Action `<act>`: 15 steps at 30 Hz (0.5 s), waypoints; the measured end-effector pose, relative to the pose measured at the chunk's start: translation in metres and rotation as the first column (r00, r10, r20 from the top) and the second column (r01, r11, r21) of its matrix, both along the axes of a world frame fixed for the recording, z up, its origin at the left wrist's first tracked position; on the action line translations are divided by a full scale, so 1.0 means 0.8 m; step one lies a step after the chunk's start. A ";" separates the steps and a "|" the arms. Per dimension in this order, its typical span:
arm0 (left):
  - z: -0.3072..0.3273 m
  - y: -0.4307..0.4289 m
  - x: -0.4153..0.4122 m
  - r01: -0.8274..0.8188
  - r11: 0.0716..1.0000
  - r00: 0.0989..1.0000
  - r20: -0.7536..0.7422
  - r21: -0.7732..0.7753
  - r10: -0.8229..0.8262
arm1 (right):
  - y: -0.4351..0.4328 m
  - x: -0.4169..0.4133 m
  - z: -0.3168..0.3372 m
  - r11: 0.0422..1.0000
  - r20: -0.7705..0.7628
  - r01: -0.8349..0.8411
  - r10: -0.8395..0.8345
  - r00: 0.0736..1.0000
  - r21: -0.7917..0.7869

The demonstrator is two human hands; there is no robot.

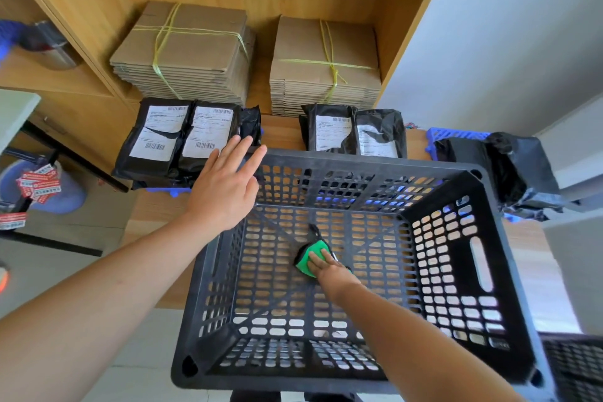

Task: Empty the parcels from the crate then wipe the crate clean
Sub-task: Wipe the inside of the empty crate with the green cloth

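Note:
A black slatted plastic crate (pixel 368 166) stands in front of me with no parcels in it. My right hand (pixel 329 271) reaches down inside and presses a green sponge (pixel 310 254) with straight fingers onto the crate's floor near its middle. My left hand (pixel 225 186) hovers with fingers spread over the crate's far left corner; whether it touches the rim is unclear. Black parcels with white labels lie on the wooden surface beyond the crate, one group (pixel 182 137) at the left and another (pixel 352 134) at the right.
Two tied bundles of flat cardboard (pixel 182 52) (pixel 326 65) sit on the shelf behind the parcels. A blue crate (pixel 456 135) and crumpled black bags (pixel 509 166) lie at the right. Another black crate's corner (pixel 574 365) shows at bottom right. A table's dark frame (pixel 75 160) stands left.

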State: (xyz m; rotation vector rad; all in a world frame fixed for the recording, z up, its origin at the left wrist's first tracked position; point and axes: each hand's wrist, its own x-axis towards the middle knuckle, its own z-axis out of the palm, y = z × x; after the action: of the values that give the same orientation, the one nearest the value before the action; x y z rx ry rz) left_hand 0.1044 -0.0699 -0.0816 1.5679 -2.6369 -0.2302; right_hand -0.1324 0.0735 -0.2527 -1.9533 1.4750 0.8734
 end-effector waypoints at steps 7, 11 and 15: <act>-0.003 -0.002 0.001 -0.008 1.000 0.999 0.031 -0.005 0.008 | 0.029 -0.098 0.007 0.983 -0.086 0.179 -0.182 0.980 -0.041; -0.003 -0.004 0.001 -0.004 1.000 1.000 0.024 -0.001 0.004 | 0.045 -0.149 0.014 0.935 -0.127 0.342 -0.353 0.927 -0.099; -0.004 -0.004 0.002 0.003 1.000 1.000 0.015 -0.009 -0.003 | 0.054 -0.184 0.010 0.860 -0.162 0.495 -0.509 0.845 -0.122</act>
State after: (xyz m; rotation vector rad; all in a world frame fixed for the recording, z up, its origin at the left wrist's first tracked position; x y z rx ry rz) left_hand 0.1060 -0.0731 -0.0847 1.5691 -2.6477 -0.2075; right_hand -0.2800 0.1163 -0.2447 -1.4368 2.0335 0.7808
